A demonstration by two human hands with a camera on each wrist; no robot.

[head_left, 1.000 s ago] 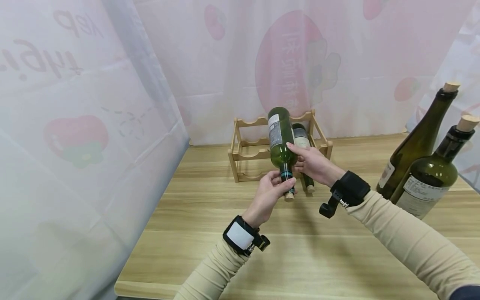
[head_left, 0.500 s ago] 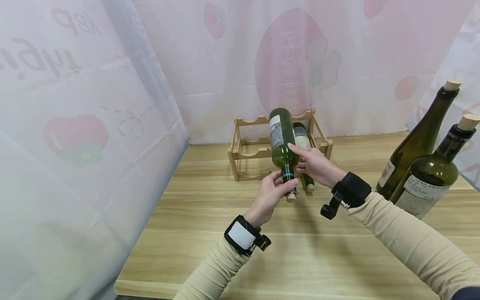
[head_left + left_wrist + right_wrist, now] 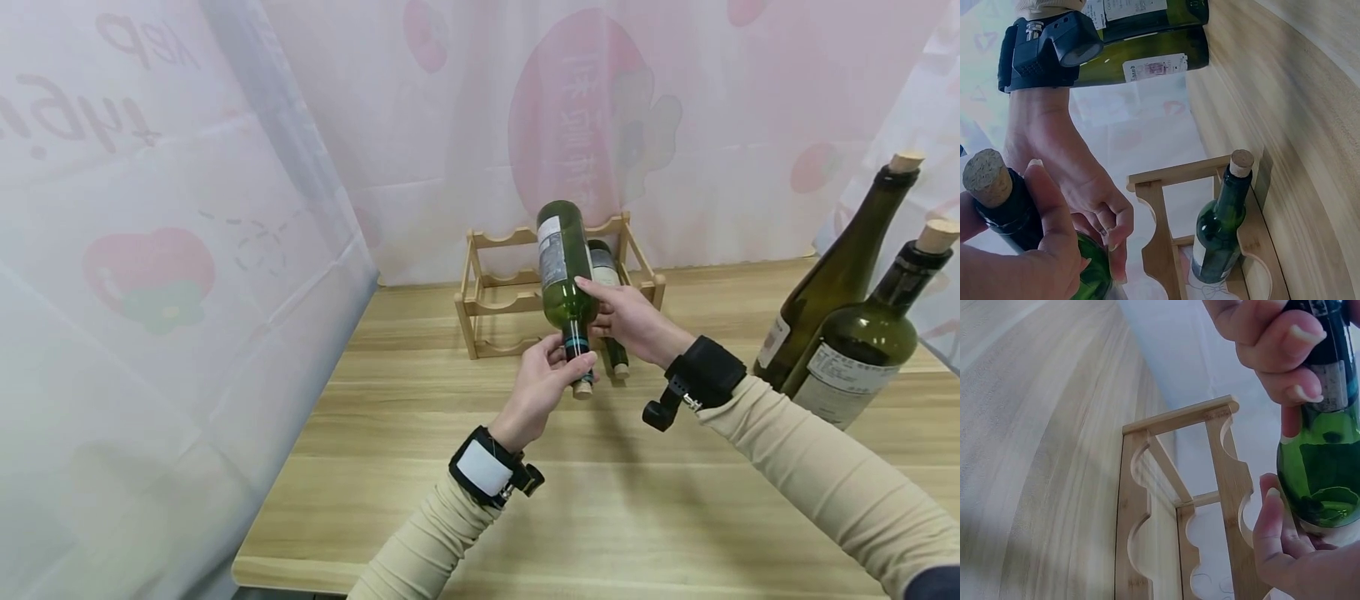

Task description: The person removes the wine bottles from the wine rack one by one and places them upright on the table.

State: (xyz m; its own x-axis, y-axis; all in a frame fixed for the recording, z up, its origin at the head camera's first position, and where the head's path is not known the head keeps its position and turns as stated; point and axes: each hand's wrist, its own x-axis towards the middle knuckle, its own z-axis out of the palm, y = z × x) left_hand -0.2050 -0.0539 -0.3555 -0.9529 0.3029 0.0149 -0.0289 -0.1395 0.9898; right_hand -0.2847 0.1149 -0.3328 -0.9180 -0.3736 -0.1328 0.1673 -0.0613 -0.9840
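Note:
A green wine bottle (image 3: 553,258) hangs over the wooden wine rack (image 3: 504,307), its base toward the back and its corked neck pointing down toward me. My left hand (image 3: 536,385) pinches the neck just behind the cork (image 3: 988,178), thumb on top. Around the shoulder and lower body, my right hand (image 3: 636,322) holds the bottle with its thumb on the near side and fingers beneath. A second green bottle (image 3: 1217,228) lies in the rack's lower right place, cork forward. Whether the held bottle touches the upper rail, I cannot tell.
Two taller corked bottles stand on the right of the wooden table (image 3: 390,483): a slim one (image 3: 840,267) and a broader one (image 3: 862,350), close to my right forearm. A printed curtain (image 3: 435,150) hangs right behind the rack.
Barely anything differs. The held bottle has shifted slightly right and its base end has risen a little. Both hands keep the same grip, and the head view has tilted slightly.

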